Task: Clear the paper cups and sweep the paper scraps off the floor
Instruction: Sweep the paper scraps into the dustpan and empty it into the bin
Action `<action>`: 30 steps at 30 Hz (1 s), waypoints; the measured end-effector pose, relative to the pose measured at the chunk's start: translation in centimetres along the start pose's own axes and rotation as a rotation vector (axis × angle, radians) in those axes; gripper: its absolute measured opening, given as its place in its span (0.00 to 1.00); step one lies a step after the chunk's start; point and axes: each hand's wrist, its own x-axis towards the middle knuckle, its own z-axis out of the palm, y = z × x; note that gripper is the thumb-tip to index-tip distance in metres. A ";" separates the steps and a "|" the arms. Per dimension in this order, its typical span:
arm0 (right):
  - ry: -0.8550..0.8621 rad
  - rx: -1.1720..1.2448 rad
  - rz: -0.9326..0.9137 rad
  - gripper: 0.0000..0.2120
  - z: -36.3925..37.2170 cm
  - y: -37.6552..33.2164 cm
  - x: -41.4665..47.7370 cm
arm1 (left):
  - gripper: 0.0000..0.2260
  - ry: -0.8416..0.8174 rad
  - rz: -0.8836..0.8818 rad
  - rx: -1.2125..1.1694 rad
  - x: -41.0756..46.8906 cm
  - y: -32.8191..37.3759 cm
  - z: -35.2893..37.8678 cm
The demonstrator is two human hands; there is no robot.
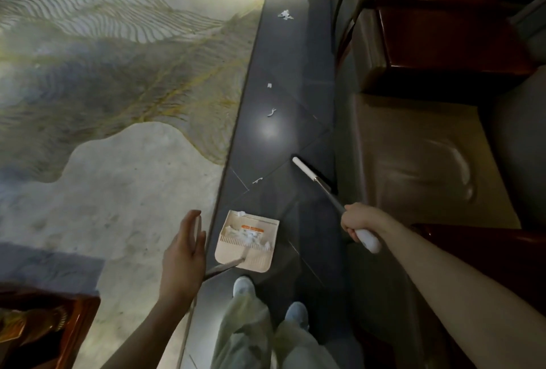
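Observation:
A beige dustpan (pixel 247 243) sits on the dark tile floor (pixel 283 138) just ahead of my feet, with white paper scraps inside it. Its grey handle (pixel 226 266) runs back to the lower left and disappears behind my left hand (pixel 184 253), which hovers open with straight fingers. My right hand (pixel 359 222) grips the white grip of a metal pole (pixel 323 185) that points forward-left and ends in a white tip; I see no broom head. Loose paper scraps lie ahead on the tiles (pixel 257 180), (pixel 271 112), (pixel 285 14). No paper cups are in view.
A large patterned rug (pixel 118 102) covers the floor to the left, its edge running beside the dustpan. Dark wooden seats with cushions (pixel 428 147) line the right side. A wooden piece of furniture (pixel 44 327) stands at the lower left. My shoes (pixel 243 286) are behind the dustpan.

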 end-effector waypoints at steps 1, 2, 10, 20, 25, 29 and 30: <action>-0.011 0.036 0.001 0.27 0.6 -0.4 0.2 | 0.17 -0.019 -0.008 -0.008 1.2 0.3 0.3; -0.032 0.103 -0.002 0.27 1.2 -0.9 0.3 | 0.17 -0.025 -0.019 0.007 2.5 0.9 0.4; -0.205 0.684 0.142 0.16 -2.1 -4.6 -1.9 | 0.18 -0.098 0.014 0.042 7.5 2.2 -0.9; -0.015 -0.123 -0.126 0.26 -0.2 -12.1 -1.9 | 0.18 -0.159 0.004 0.015 11.9 2.0 -2.6; -0.114 -0.479 -0.149 0.21 4.5 -14.3 -2.7 | 0.19 -0.181 -0.005 0.003 12.4 1.4 -1.6; -0.235 -0.353 -0.107 0.23 5.7 -15.3 -5.5 | 0.20 -0.199 -0.003 -0.011 12.3 1.3 -1.4; -0.263 -0.223 -0.063 0.25 5.3 -15.4 -5.9 | 0.20 -0.200 0.001 -0.017 12.1 1.3 -1.6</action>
